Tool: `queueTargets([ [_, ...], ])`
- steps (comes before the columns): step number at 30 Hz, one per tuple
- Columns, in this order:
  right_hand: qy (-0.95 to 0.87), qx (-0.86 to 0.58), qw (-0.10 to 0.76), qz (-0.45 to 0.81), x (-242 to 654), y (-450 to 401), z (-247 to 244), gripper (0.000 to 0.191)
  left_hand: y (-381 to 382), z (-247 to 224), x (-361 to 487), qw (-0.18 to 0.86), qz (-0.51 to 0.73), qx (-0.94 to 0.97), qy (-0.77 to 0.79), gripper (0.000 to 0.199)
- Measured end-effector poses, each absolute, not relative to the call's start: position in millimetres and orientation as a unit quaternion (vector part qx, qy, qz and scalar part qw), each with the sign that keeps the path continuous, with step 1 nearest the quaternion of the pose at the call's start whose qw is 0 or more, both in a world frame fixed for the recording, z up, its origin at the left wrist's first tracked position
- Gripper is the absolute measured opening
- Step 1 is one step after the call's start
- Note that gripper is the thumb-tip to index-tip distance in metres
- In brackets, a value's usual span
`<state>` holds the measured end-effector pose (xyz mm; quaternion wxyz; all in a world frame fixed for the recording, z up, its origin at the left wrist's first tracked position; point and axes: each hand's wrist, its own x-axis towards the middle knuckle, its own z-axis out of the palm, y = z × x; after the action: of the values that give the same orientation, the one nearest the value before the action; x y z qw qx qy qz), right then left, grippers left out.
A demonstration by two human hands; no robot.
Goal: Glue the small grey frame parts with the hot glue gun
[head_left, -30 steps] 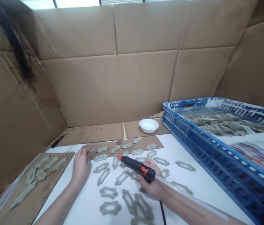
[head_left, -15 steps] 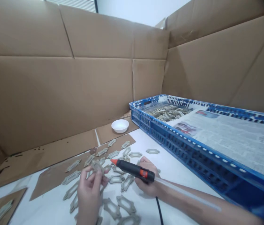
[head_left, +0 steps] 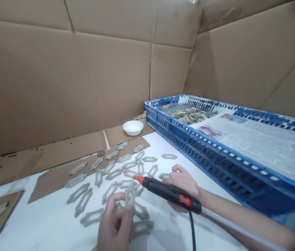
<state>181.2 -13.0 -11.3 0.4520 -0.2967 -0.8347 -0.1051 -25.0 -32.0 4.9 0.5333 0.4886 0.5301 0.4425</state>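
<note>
My left hand (head_left: 117, 221) pinches a small grey-green frame piece (head_left: 130, 196) upright between thumb and fingers, low in the middle of the view. To its right, my right hand (head_left: 182, 184) is wrapped round a black glue gun (head_left: 167, 191) with an orange tip, which points left and ends a little above the held piece. A clear glue stick runs out of the gun's back end, and a black cord hangs below it. Many like frame pieces (head_left: 92, 217) lie spread over the white surface and the brown cardboard around my hands.
A white bowl (head_left: 133, 128) stands beyond the pieces. At the right is a large blue crate (head_left: 189, 146) with newspaper (head_left: 262, 143) and a heap of pieces (head_left: 191, 115). Cardboard walls (head_left: 84, 80) rise behind. More pieces lie on cardboard (head_left: 11, 216) at the lower left.
The view has tilted down. My left hand has moved right and lower, now with a piece held upright. My right hand and the glue gun have shifted right.
</note>
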Motion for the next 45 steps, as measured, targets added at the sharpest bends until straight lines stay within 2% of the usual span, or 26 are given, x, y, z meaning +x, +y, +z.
queueTargets([
  [8, -0.886, -0.276, 0.366, -0.067, 182.2, -15.0, -13.6, 0.028, -15.5, -4.0, -34.3, 0.511, 0.415, 0.510, 0.554, 0.036],
  [32, -0.894, -0.278, 0.338, -0.095, 181.4, -13.1, -25.7, 0.035, -19.0, -3.3, -35.5, 0.519, 0.370, 0.550, 0.539, 0.022],
  [45, -0.895, -0.280, 0.327, -0.119, 175.8, -14.6, -21.6, 0.024, -19.3, -2.2, -34.6, 0.526, 0.375, 0.536, 0.544, 0.020],
])
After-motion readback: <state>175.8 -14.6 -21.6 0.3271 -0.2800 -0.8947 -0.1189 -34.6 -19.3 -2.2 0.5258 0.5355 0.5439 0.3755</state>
